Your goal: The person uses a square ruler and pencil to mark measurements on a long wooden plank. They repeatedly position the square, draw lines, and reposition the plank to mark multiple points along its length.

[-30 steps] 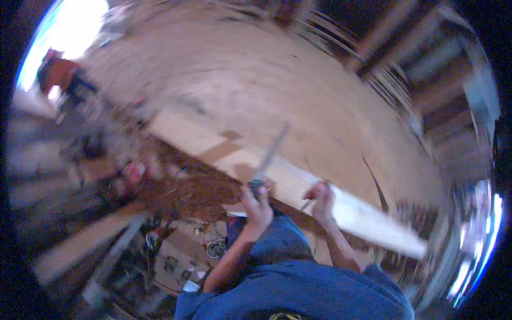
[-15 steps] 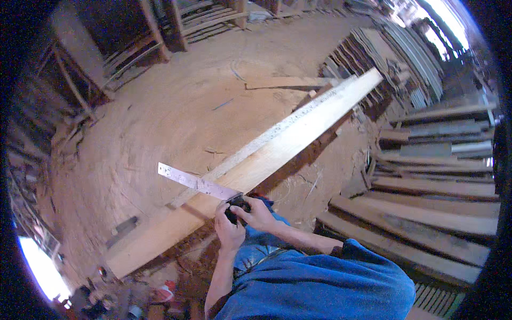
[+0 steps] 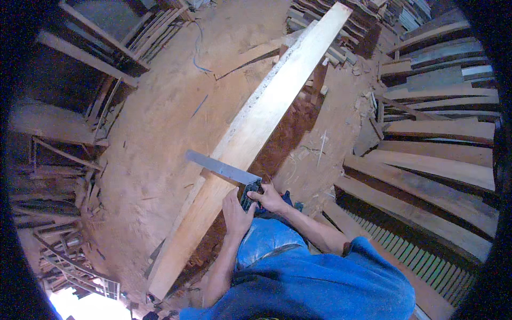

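Note:
A long pale wooden plank runs from lower left to upper right, with rough bark along its far edge. Across it lies the metal blade of a try square, its tip reaching past the far edge. The square's black stock is at the plank's near edge, between my two hands. My left hand grips the stock from the left, thumb toward it and fingers at the plank's edge. On the other side my right hand is closed around the stock, its thumb on top. Part of the stock is hidden by my fingers.
Boards are stacked along the right side, and more wood lies beyond the plank's far end. Timber frames stand at the left. A thin blue strip lies on the brown, dusty floor.
The view has turned, so the plank now appears steeper. Both hands still hold the square across the plank, and its blade now looks darker.

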